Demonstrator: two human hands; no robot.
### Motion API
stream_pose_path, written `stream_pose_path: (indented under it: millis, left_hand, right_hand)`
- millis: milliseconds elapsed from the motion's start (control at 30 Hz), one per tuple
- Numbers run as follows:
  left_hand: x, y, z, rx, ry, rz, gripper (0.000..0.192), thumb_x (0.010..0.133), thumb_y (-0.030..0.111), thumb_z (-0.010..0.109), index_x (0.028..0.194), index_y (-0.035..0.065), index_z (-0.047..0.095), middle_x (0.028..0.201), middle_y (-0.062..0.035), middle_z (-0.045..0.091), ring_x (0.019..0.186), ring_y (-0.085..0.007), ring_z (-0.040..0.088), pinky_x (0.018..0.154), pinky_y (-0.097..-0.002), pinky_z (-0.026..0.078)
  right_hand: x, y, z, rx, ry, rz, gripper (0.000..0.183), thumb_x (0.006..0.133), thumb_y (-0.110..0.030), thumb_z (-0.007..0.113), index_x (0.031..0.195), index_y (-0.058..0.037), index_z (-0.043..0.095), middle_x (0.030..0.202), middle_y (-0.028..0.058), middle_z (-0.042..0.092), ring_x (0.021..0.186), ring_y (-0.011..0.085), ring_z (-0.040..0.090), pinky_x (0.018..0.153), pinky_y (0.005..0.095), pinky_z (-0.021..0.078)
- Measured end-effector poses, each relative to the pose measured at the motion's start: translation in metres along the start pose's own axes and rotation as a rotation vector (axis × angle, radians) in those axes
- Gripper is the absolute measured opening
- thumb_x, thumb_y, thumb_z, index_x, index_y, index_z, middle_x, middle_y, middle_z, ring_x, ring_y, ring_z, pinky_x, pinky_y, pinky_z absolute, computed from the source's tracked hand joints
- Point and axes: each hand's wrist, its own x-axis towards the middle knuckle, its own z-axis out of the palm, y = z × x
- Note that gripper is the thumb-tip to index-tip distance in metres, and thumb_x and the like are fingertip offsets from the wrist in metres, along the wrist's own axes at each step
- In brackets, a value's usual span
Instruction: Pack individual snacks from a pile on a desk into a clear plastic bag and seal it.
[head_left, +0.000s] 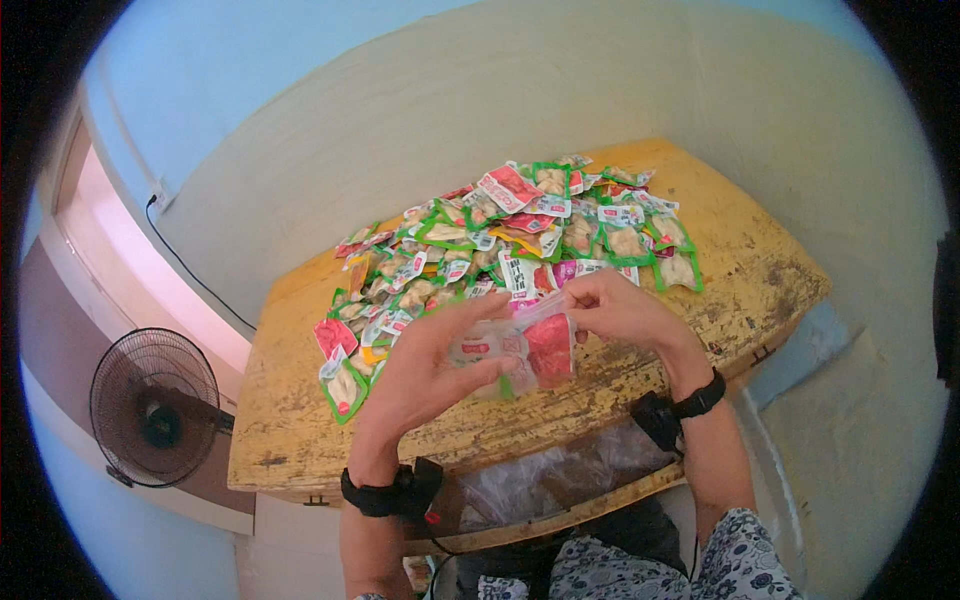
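Observation:
A clear plastic bag (480, 349) is held up over the front half of the table between my hands. Inside it shows a red food packet (550, 349), along with something green-edged at the bottom. My left hand (431, 367) has the bag's left side between its thumb and fingers. With thumb and fingertips, my right hand (626, 309) pinches the bag's upper right edge. Beyond both hands lies a wide heap of small sealed food packets (450, 232), many green-edged with pale contents, others red, yellow or purple. Part of the heap is hidden behind my hands.
The worn yellow wooden table (300, 450) stands against a wall. Below its front edge, an open drawer (555, 480) holds clear plastic bags. A black fan (156, 409) stands at the left, and a power cord (195, 274) hangs from a wall socket.

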Motion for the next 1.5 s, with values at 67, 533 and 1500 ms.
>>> stream_pose_path:
  millis: [67, 533, 1500]
  left_hand:
    - [0.007, -0.007, -0.001, 0.062, -0.036, -0.041, 0.055, 0.081, 0.014, 0.081, 0.132, 0.0055, 0.062, 0.125, -0.0103, 0.067, 0.116, -0.0193, 0.061, 0.100, -0.0343, 0.047]
    - [0.045, -0.055, -0.023, -0.023, -0.114, -0.290, 0.039, 0.081, 0.025, 0.082, 0.111, 0.0009, 0.073, 0.094, -0.0004, 0.072, 0.088, -0.0093, 0.062, 0.081, -0.0268, 0.049]
    - [0.030, -0.081, -0.010, -0.396, -0.032, -0.374, 0.026, 0.093, 0.027, 0.072, 0.107, 0.0049, 0.075, 0.093, 0.0019, 0.071, 0.085, -0.0059, 0.060, 0.076, -0.0247, 0.048]
  right_hand:
    - [0.003, 0.009, 0.001, 0.021, 0.001, -0.043, 0.022, 0.092, -0.019, 0.061, 0.075, -0.0040, 0.062, 0.065, -0.0029, 0.059, 0.060, 0.0044, 0.056, 0.050, 0.0231, 0.0419]
    - [0.027, 0.027, 0.011, 0.056, 0.444, -0.237, 0.024, 0.089, -0.023, 0.073, 0.096, -0.0012, 0.067, 0.092, 0.0067, 0.069, 0.083, 0.0144, 0.063, 0.073, 0.0321, 0.0522]
    - [0.020, 0.008, 0.052, 0.402, 0.121, -0.068, 0.044, 0.088, -0.005, 0.072, 0.127, 0.0016, 0.054, 0.104, 0.0088, 0.072, 0.092, 0.0119, 0.067, 0.082, 0.0276, 0.0525]
